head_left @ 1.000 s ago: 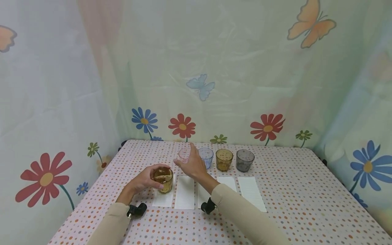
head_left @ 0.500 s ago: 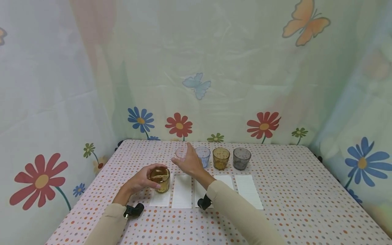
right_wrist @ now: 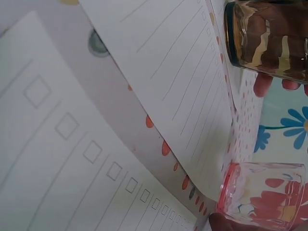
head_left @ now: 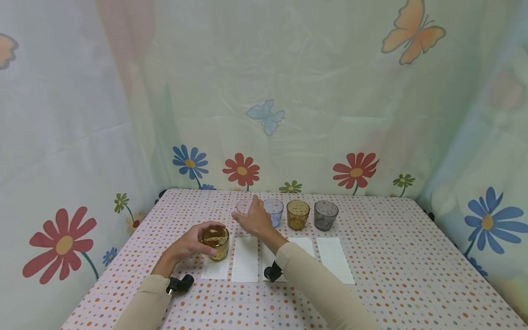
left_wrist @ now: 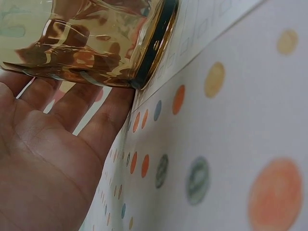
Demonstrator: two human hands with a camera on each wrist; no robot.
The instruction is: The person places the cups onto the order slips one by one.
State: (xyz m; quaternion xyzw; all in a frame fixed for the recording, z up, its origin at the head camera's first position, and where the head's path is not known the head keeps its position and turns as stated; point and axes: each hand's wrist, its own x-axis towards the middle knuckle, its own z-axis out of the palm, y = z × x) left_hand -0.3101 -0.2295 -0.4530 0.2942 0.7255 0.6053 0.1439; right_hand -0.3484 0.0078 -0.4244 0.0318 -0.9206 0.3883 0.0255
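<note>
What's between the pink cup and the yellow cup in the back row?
The blue cup stands between the pink cup and the yellow cup. The head view shows it, though the right hand hides part of it.

My left hand point(left_wrist: 53, 154) fills the lower left, palm toward the camera, its fingers point(left_wrist: 109, 111) reaching up to the amber glass point(left_wrist: 86, 43) and passing behind it, so their tips are hidden. The glass is cut off by the frame; its dark-edged base meets the paper point(left_wrist: 207, 21), where faint printed squares run in a row. Beside the paper spreads the cloth point(left_wrist: 231, 125), dotted orange, yellow, blue and green.
</note>
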